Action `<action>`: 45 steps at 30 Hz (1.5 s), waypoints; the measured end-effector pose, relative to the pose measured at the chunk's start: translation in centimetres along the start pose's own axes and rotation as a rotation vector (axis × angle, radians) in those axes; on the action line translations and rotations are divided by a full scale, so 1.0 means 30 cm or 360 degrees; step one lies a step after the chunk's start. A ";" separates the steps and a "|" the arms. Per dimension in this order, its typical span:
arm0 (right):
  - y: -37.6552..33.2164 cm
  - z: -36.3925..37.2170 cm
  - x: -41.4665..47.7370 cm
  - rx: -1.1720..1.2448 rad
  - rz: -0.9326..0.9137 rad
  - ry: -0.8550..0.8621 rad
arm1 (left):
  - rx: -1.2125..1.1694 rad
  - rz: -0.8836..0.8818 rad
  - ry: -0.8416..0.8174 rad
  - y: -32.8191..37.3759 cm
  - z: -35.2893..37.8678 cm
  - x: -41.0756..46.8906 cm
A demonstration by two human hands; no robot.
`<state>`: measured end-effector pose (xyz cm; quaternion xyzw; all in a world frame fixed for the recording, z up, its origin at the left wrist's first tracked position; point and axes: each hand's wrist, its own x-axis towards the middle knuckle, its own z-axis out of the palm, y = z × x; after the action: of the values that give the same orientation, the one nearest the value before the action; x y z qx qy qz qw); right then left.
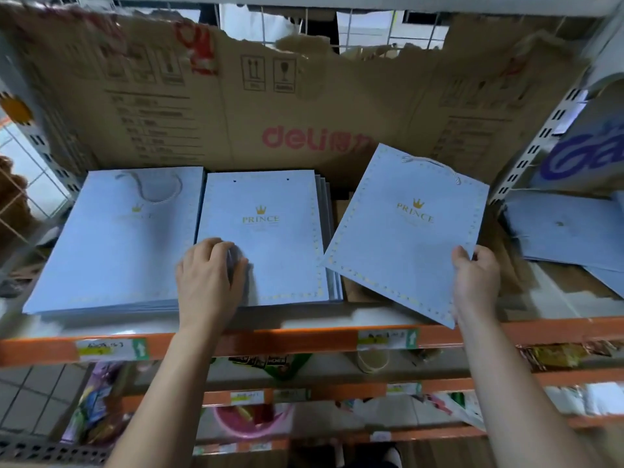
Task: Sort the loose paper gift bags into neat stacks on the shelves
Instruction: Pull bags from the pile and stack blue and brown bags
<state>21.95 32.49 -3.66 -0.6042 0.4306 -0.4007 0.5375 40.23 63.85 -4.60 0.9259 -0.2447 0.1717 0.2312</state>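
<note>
One bag (405, 231) in right hand (476, 278), handle end angled away-right.

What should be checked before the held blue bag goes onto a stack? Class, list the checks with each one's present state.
1. Right hand grips the held bag at its lower edge: ok.
2. Left hand rests on the middle stack: ok.
3. Held bag squared with the stacks: not ok, it is tilted.
4. Print matches the middle stack, PRINCE with a crown: ok.
5. Middle stack's edges flush: not ok, lower bags jut out on the right.
</note>
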 end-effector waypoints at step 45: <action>-0.011 -0.161 0.185 0.0013 -0.0022 -0.0537 | 0.0105 0.0155 -0.0340 0.514 0.094 -0.004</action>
<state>19.12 25.77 -2.74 -0.6638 0.3284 -0.2991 0.6017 32.50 50.52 -1.69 0.9330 -0.3068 0.0910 0.1647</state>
